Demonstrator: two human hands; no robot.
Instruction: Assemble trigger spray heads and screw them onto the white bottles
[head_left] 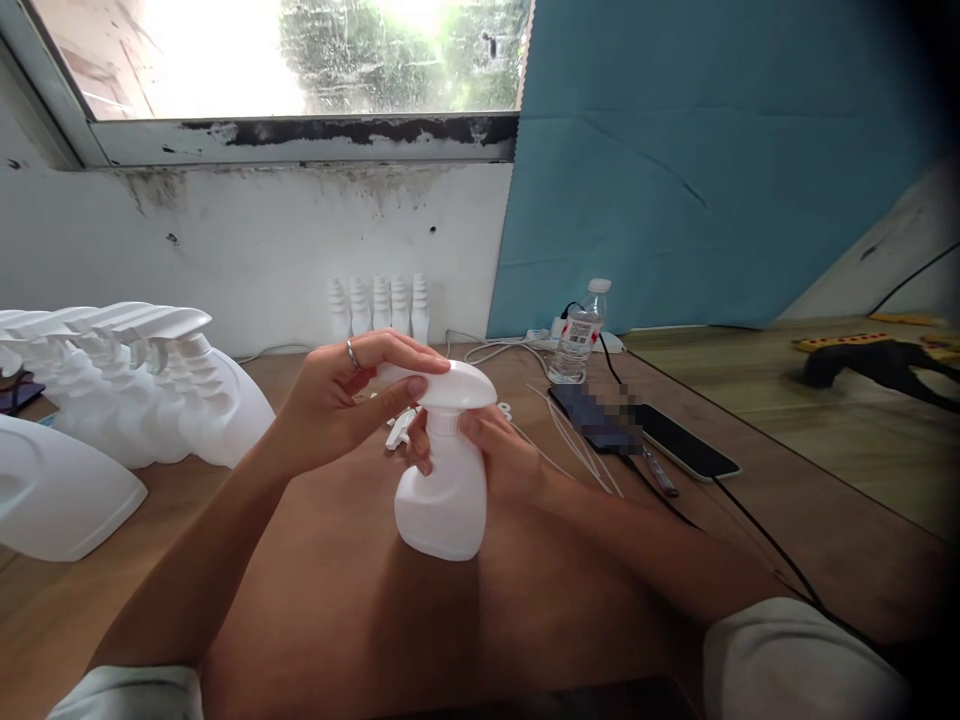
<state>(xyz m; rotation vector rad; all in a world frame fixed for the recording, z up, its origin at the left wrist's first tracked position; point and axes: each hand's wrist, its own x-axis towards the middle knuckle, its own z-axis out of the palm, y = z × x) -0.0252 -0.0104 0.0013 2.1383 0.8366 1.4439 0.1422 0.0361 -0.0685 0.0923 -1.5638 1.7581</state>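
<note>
A white plastic spray bottle (446,500) is held upright over the brown table in front of me. My left hand (352,395), with a ring on one finger, is closed on the rounded white spray head (461,383) at the top, its thumb along the side and its fingers over the top. My right hand (506,450) wraps the bottle's neck just below the collar (444,422), with some fingertips showing on the far left side. Small white plastic parts (401,428) lie on the table behind the bottle, partly hidden by my hands.
A row of white spray bottles (187,400) stands at left, beside another white bottle (67,490). Several ribbed white bottles (381,305) stand by the wall. At right are a water bottle (577,335), two phones (686,440), a pen (660,472) and cables.
</note>
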